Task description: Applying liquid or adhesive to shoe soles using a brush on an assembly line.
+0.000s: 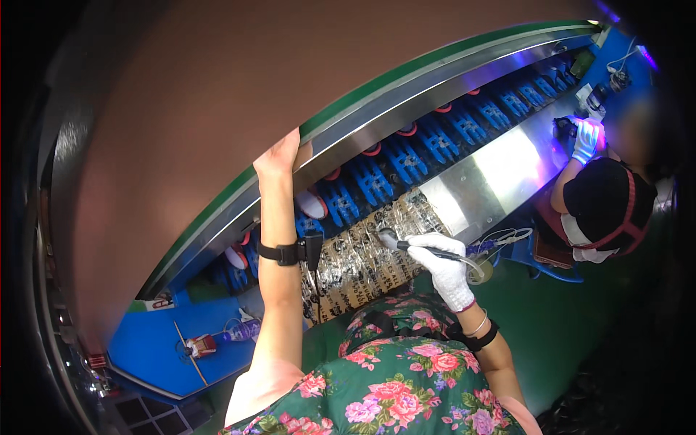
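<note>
My bare left hand (280, 155) is raised to the metal and green edge of a large brown hood. Its fingers pass out of sight at that edge, so I cannot make out what they touch. A white glove covers my right hand (439, 262), which is closed around a black-handled brush (406, 245) with a rounded grey head. The brush is over a ledge wrapped in brown cardboard and clear tape (370, 264). Close to my left forearm, a shoe with a white sole (312, 205) sits among the blue racks (374, 183).
The brown hood (217, 87) spans the upper view. Rightward, the ledge continues as bare metal (500, 167). A co-worker (605, 203) with gloved hands sits at the far right. A blue table (156, 351) at lower left holds a bottle (243, 330) and a thin stick.
</note>
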Demonstrator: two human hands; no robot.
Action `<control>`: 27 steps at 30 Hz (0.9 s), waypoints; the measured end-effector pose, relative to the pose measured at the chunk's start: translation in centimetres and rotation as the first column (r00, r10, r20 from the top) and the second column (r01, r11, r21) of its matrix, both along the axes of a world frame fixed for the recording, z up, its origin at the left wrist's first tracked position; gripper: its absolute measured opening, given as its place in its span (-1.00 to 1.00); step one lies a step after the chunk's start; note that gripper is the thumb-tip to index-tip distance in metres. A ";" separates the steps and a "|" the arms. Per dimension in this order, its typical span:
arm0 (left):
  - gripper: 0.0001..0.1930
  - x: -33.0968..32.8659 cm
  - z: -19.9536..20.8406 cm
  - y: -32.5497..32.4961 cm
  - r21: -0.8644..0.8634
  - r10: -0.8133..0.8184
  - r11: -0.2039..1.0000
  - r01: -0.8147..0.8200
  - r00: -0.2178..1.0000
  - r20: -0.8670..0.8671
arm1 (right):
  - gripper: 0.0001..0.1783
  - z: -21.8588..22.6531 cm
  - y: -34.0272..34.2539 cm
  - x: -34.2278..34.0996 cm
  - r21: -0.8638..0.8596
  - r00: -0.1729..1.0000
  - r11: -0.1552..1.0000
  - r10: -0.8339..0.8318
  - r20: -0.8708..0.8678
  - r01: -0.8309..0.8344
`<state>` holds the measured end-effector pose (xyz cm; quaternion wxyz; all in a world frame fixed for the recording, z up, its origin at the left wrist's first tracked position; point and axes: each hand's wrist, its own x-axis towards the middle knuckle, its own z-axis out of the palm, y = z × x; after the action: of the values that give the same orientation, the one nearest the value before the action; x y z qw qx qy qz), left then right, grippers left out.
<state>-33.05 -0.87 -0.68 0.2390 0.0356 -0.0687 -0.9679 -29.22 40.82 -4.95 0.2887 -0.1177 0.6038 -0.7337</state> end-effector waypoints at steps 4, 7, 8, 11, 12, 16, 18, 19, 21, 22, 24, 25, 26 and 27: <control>-0.11 -2.1 2.7 7.7 0.168 0.016 0.985 -0.043 0.987 0.159 | -0.80 -1.3 0.7 -1.9 0.020 0.998 1.000 0.011 0.064 -0.012; -0.08 -1.0 6.5 9.6 0.257 -0.039 0.966 -0.025 0.969 0.244 | -0.81 0.1 1.0 -2.2 -0.012 1.000 1.000 0.002 0.031 -0.001; -0.10 -1.4 6.8 9.2 0.073 -0.094 0.995 0.074 0.940 0.327 | -0.81 0.2 1.2 -2.5 0.004 1.000 1.000 0.005 0.025 -0.005; -0.27 -4.9 9.6 8.2 -0.299 -0.062 0.920 0.254 0.846 0.529 | -0.82 0.1 1.7 -3.1 -0.004 0.999 1.000 0.005 0.034 -0.004; -0.24 -7.0 9.7 7.2 -0.389 -0.019 0.881 0.268 0.843 0.538 | -0.83 0.1 1.9 -3.2 -0.021 0.999 1.000 0.010 0.046 -0.009; -0.18 -17.1 8.5 -1.8 -0.611 0.345 0.551 0.568 0.511 0.787 | -0.83 0.0 3.0 -3.8 -0.052 0.999 0.999 -0.007 0.045 0.009; -0.19 -18.6 8.6 -1.1 -0.633 0.375 0.501 0.590 0.511 0.773 | -0.83 -0.1 3.8 -4.0 -0.062 0.999 0.998 -0.020 0.028 0.022; -0.19 -19.6 8.4 -0.3 -0.642 0.396 0.464 0.610 0.505 0.767 | -0.83 -0.2 4.3 -4.1 -0.054 1.000 0.998 -0.026 0.016 0.027; -0.20 -22.1 7.7 1.5 -0.655 0.433 0.388 0.648 0.500 0.750 | -0.82 -0.8 5.6 -4.7 -0.039 0.994 0.998 -0.053 0.093 0.057; -0.21 -23.3 7.2 2.0 -0.661 0.454 0.349 0.664 0.498 0.739 | -0.83 -1.1 6.1 -4.9 -0.047 0.990 0.995 -0.086 0.113 0.091; -0.28 -23.4 8.6 -2.9 -0.694 0.562 0.398 0.600 0.439 0.701 | -0.83 -0.4 5.5 -5.2 -0.118 0.993 0.990 -0.068 0.093 0.078; -0.28 -25.0 7.2 -1.4 -0.686 0.538 0.394 0.612 0.452 0.711 | -0.83 -0.9 6.4 -5.8 -0.101 0.991 0.989 -0.095 0.093 0.104; -0.29 -26.2 5.8 0.6 -0.696 0.479 0.379 0.610 0.515 0.711 | -0.83 -1.5 7.2 -6.4 -0.067 0.982 0.989 -0.122 0.143 0.133; -0.30 -27.8 4.7 2.6 -0.706 0.417 0.368 0.605 0.571 0.707 | -0.83 -1.9 7.9 -7.0 -0.034 0.970 0.987 -0.148 0.191 0.158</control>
<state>-60.86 1.77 4.01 0.0867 0.3298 -0.6993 -0.6283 -36.24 48.76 -6.87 0.2842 -0.0078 0.5630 -0.7760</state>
